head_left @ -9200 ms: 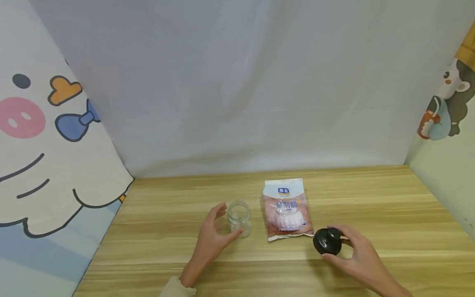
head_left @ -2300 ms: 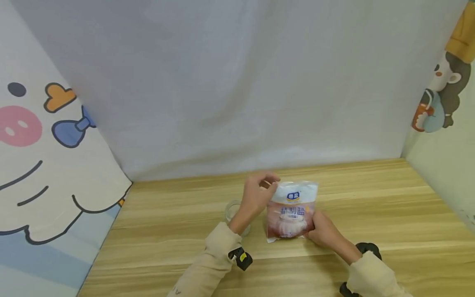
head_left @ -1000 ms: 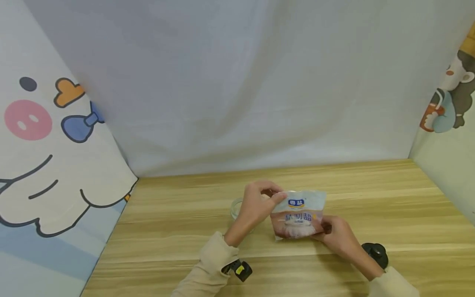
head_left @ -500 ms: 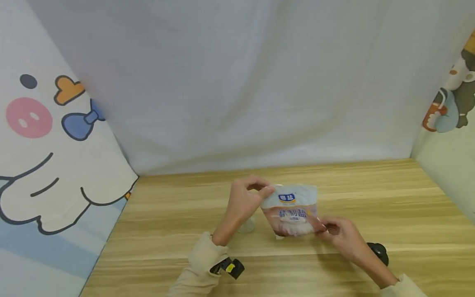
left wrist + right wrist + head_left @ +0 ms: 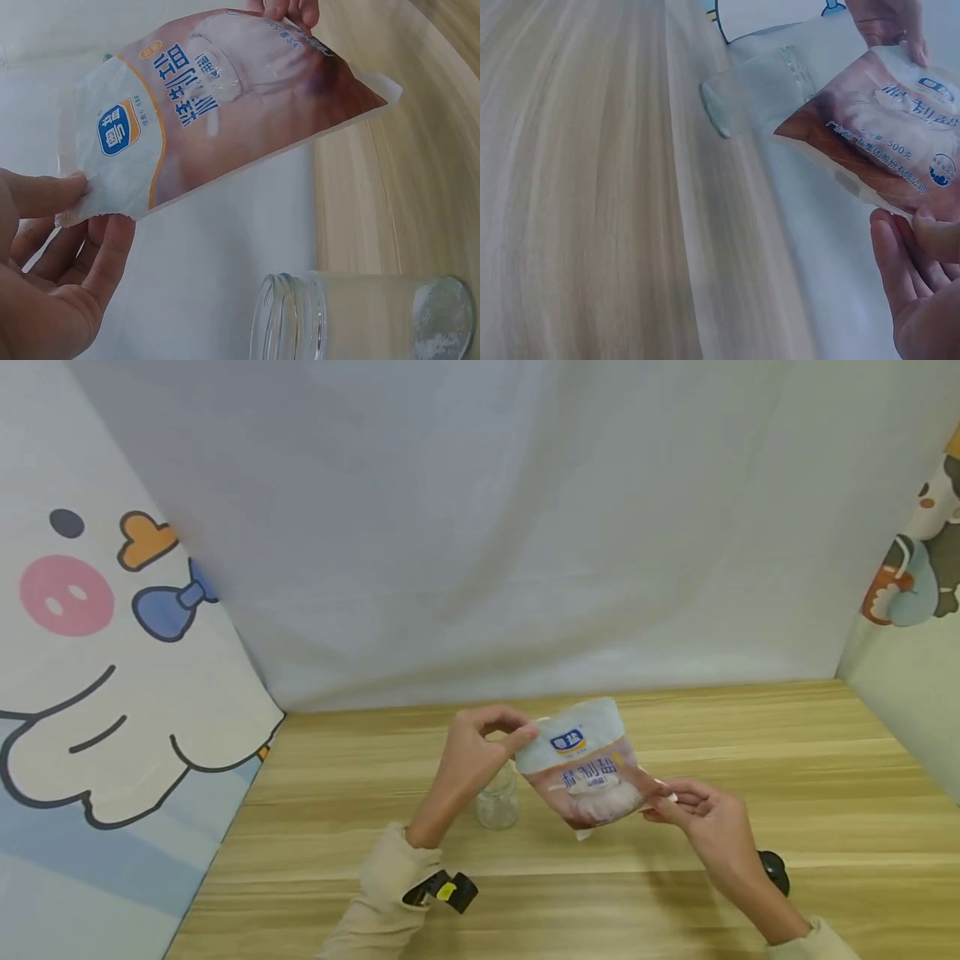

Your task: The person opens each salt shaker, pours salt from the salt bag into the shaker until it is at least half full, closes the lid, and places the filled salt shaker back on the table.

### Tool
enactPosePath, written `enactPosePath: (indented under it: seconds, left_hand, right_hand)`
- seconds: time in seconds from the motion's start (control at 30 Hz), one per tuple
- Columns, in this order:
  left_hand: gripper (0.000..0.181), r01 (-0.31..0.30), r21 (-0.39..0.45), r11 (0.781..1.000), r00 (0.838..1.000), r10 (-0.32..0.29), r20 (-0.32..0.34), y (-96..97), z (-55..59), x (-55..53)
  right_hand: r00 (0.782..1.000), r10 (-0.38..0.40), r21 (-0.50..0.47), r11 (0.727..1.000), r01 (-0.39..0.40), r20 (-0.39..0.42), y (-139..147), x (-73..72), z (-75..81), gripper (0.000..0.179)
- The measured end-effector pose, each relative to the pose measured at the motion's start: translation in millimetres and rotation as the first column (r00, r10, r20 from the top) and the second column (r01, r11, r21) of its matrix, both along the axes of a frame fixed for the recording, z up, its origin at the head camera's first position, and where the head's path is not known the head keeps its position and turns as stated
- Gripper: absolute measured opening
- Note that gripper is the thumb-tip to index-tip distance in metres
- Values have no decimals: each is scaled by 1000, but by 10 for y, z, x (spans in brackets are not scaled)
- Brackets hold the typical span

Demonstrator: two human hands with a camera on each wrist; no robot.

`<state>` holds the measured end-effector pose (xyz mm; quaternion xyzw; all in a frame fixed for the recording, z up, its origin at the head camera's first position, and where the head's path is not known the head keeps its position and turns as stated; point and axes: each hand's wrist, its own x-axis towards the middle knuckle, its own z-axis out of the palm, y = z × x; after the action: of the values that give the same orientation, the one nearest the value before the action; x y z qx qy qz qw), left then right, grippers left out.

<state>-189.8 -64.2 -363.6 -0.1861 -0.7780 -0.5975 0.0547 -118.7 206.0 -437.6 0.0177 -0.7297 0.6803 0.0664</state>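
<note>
Closest to you are your cream cloth sleeves (image 5: 378, 897), and a small black gadget with a yellow patch (image 5: 450, 889) sits at your left wrist. By your right arm, a shiny black round thing (image 5: 774, 872) rests on the yellow-brown wood-grain table (image 5: 547, 902), and your arm hides part of it. Your right hand (image 5: 712, 827) is pinched narrow, and it holds the bottom right corner of a flat, pink and pale blue plastic bag with blue writing (image 5: 592, 777). Your left hand (image 5: 476, 756) pinches the top left corner of the bag, with the thumb in front and fingers behind. The bag is up in the air over the table, between your two hands, and it leans to one side with its printed front facing you. Near the bag, under your left hand, a clear round glass jar (image 5: 497, 810) stands upright on the table, with some white bits low down in it. Farther back hangs a big pale grey sheet (image 5: 487, 527), and a pink pig nose picture (image 5: 67, 595) shows on the left side.
</note>
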Motion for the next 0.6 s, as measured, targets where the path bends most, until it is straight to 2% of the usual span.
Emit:
enactPosePath:
  seconds: [0.17,0.37,0.6]
  left_hand:
    - [8,30,31,999,999,-31,14,-55,14,-31]
    - [11,46,40,998,998,-47,30,-132,-14,-67]
    - [13,39,61,997,999,-41,32,-230,-70,-107]
  right_hand:
    - [999,1,-99,995,-6,-50,-3,-15,44,15]
    - [994,30,-169,984,-47,-101,-17,-30,106,15]
    - [987,58,-168,982,-83,-148,-46,-80,236,18]
